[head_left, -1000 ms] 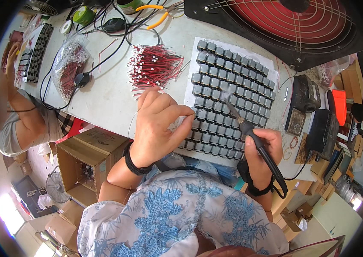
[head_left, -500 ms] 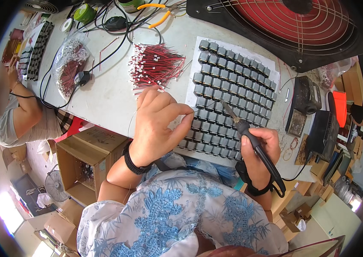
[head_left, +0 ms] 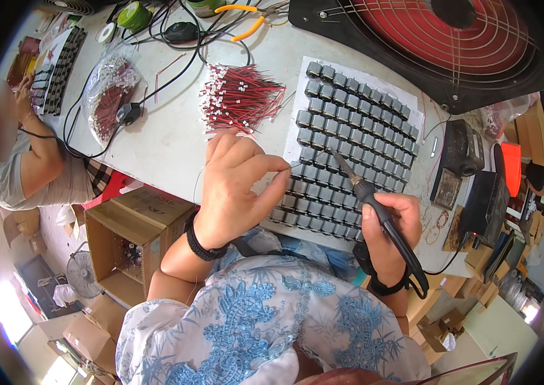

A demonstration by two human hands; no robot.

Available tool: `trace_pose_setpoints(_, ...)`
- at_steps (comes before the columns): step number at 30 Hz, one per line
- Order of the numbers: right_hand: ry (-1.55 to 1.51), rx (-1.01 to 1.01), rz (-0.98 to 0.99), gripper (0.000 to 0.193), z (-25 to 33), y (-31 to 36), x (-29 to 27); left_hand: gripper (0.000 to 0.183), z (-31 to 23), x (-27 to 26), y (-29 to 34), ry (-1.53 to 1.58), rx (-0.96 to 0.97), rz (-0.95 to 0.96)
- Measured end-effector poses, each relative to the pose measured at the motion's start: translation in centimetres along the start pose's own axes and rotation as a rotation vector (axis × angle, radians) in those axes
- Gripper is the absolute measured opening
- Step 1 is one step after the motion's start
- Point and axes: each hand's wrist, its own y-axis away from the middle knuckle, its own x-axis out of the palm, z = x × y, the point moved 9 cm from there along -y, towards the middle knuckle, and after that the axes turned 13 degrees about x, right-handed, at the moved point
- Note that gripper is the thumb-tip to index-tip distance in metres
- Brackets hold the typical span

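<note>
Bench top (head_left: 169, 138) white, cluttered. Bundle of red-and-white leads (head_left: 240, 96) lies loose near centre. A clear bag of similar leads (head_left: 108, 93) sits to its left, with black cables (head_left: 156, 45) trailing past it. Yellow-handled pliers (head_left: 249, 19) at far edge, green tape roll (head_left: 134, 14) beside the cables. Large red fan behind a wire guard (head_left: 439, 38) at upper right. Open cardboard box (head_left: 134, 240) below the bench. Another person (head_left: 34, 160) works at the left end.

Clothing and wristbands

A white top patterned in blue is worn; a black band is seen behind each hand, at the wrist.
</note>
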Motion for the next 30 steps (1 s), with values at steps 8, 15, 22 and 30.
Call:
trace_pose_setpoints(8,0.015,0.038,0.025,0.024,-0.2,-0.2,0.6,0.010,0.2,0.0,0.1,-0.009,-0.001,0.003)
trace_pose_setpoints(15,0.054,-0.024,-0.011,0.024,0.2,0.0,0.3,0.012,0.3,-0.7,0.2,-0.033,0.009,-0.023)
trace_pose_setpoints(22,0.066,-0.027,0.015,0.024,0.2,-0.1,0.9,0.011,0.4,-0.2,0.2,-0.022,-0.008,-0.004)
trace_pose_setpoints(30,0.088,-0.054,-0.022,0.024,0.6,-0.2,0.6,0.011,0.9,-0.8,0.4,-0.035,-0.019,-0.043)
